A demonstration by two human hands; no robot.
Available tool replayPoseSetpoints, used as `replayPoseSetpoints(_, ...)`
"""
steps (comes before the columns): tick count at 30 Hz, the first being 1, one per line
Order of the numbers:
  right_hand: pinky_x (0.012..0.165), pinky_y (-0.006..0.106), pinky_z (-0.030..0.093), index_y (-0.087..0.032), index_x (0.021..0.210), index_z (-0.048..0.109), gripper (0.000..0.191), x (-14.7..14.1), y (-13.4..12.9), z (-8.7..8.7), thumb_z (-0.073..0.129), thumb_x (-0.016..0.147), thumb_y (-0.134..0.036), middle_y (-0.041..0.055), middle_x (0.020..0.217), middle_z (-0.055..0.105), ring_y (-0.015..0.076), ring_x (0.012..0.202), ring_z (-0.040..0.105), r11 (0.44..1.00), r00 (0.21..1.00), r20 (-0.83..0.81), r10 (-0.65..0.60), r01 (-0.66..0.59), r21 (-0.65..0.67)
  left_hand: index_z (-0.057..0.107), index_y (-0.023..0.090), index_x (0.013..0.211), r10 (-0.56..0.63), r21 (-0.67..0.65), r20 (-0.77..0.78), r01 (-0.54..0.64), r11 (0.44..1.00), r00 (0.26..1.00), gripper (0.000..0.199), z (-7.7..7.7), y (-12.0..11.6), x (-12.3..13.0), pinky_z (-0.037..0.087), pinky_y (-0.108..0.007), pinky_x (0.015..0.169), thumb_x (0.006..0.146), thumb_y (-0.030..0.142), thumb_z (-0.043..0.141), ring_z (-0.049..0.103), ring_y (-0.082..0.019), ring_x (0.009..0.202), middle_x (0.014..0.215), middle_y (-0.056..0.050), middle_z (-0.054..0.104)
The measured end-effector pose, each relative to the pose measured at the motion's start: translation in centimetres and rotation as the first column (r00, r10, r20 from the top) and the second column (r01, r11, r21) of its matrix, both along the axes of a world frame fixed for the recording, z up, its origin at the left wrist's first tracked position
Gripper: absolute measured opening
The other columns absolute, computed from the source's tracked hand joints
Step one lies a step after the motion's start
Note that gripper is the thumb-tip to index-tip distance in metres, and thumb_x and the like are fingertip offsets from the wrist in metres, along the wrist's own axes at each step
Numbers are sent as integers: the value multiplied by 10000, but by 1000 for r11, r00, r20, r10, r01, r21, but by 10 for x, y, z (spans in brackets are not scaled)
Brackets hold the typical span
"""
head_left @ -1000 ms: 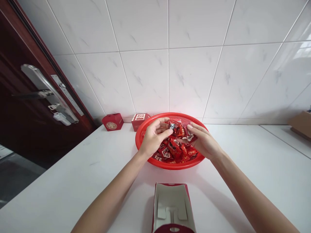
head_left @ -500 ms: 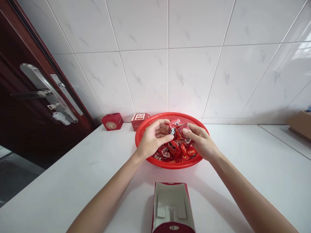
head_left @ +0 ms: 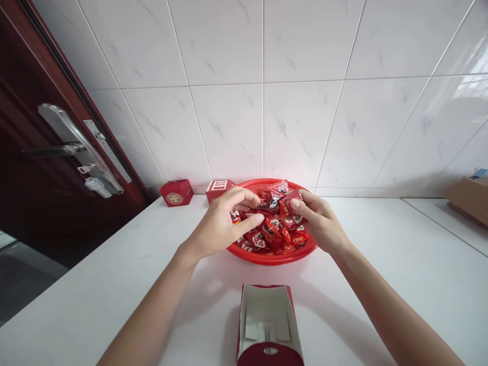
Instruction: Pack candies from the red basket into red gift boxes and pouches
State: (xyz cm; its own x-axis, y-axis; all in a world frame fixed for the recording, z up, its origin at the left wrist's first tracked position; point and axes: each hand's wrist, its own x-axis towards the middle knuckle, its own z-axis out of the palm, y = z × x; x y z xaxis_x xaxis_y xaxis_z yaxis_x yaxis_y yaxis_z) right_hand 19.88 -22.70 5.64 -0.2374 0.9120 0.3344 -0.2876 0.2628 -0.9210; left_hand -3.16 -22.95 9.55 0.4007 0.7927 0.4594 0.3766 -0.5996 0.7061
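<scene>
Gap between basket (head_left: 272, 260) and carton (head_left: 267, 309); box (head_left: 218, 186) seemingly blocks rear-left.

At twelve o'clock stands a wall (head_left: 224, 127) of pale, grey-veined tiles, with a bright reflection (head_left: 478, 81) at two o'clock. Towards ten o'clock is a dark reddish door (head_left: 19, 101) with a metal lever handle (head_left: 57, 150); a pale tag (head_left: 97, 186) hangs below it. Grey floor (head_left: 30, 277) shows at eight o'clock. At three o'clock, a brown cardboard box (head_left: 468, 198) rests on the white surface (head_left: 404, 264).
</scene>
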Motion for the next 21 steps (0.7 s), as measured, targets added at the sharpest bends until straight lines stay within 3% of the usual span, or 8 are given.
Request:
replayPoseSetpoints(2, 734, 331, 559, -239, 869, 694, 237, 1, 0, 3, 746, 876, -470, 19, 848, 638, 185, 773, 605, 999, 1000, -27, 5, -6, -33, 703, 232, 832, -33, 16, -178, 37, 999, 983, 140, 14, -12, -11, 529, -345, 974, 894, 355, 676, 659, -225, 1018, 1060, -43, 691)
replayPoseSetpoints(5, 766, 362, 585, -236, 863, 702, 267, 2, -1, 8, 773, 836, -492, 34, 865, 659, 206, 816, 623, 999, 999, -38, 4, -6, -54, 788, 286, 870, -261, -190, -417, 197, 962, 871, 142, 29, -34, -25, 518, -316, 939, 907, 363, 674, 661, -226, 1018, 1125, -31, 697)
replayPoseSetpoints(8, 783, 376, 591, -233, 872, 706, 280, 2, -3, 10, 780, 823, -498, 40, 879, 685, 201, 799, 637, 996, 998, -46, 41, -44, -76, 821, 313, 883, -401, -336, -485, 258, 906, 777, 162, 35, -54, -28, 517, -300, 868, 915, 349, 666, 671, -226, 966, 1101, -41, 701)
replayPoseSetpoints(12, 744, 354, 568, -233, 862, 702, 288, 1, -10, 12, 773, 828, -509, 40, 840, 683, 198, 758, 636, 993, 996, 0, 85, -85, -78, 809, 303, 762, -446, -373, -498, 281, 885, 744, 233, 28, -68, -20, 495, -276, 818, 924, 315, 643, 661, -234, 1002, 986, -45, 687)
replayPoseSetpoints(16, 695, 310, 516, -230, 851, 697, 273, 1, -16, 14, 747, 862, -498, 28, 801, 641, 180, 729, 587, 996, 994, 56, 94, -93, -18, 788, 262, 729, -402, -347, -571, 234, 908, 716, 292, 19, -66, -15, 482, -280, 775, 941, 331, 599, 670, -223, 918, 973, -48, 657)
replayPoseSetpoints(21, 733, 312, 500, -241, 877, 719, 195, 4, -19, 16, 706, 921, -431, 17, 831, 631, 168, 743, 566, 986, 987, 111, 115, -127, 106, 780, 249, 829, -352, -296, -656, 202, 934, 668, 236, 9, -57, -15, 475, -274, 739, 932, 327, 584, 668, -213, 842, 892, -36, 680)
